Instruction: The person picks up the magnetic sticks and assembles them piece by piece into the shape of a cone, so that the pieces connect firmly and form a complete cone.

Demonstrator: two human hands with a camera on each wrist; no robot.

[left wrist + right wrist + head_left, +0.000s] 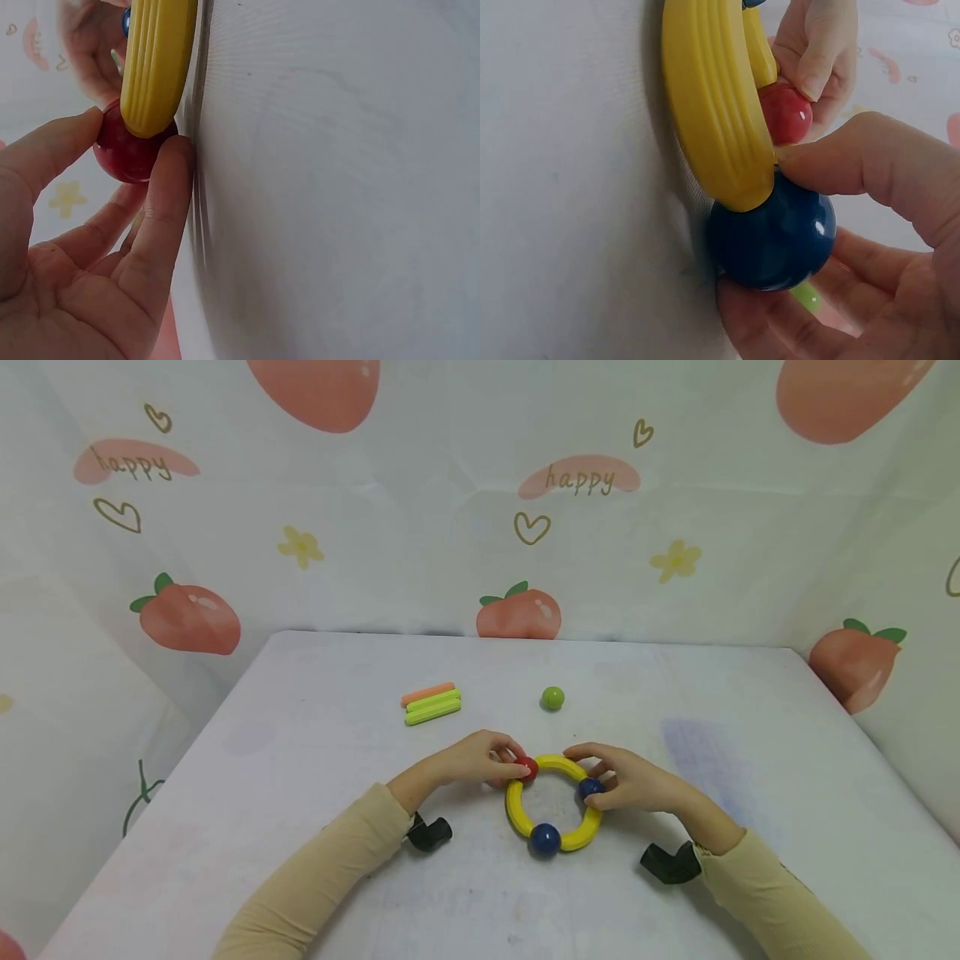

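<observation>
Yellow ring (517, 810) with red and blue balls (545, 840) between both hands (480, 757) (639, 781)

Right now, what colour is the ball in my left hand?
The ball in your left hand is red, showing best in the left wrist view.

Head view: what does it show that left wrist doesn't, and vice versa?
Head only: the whole ring, its near blue ball, black elbow-shaped pieces by both wrists, tan sleeves.

Left wrist only: the palm side of the left hand, clear grooves along a yellow segment.

Both: left hand pinching the red ball, plus the right hand.
</observation>
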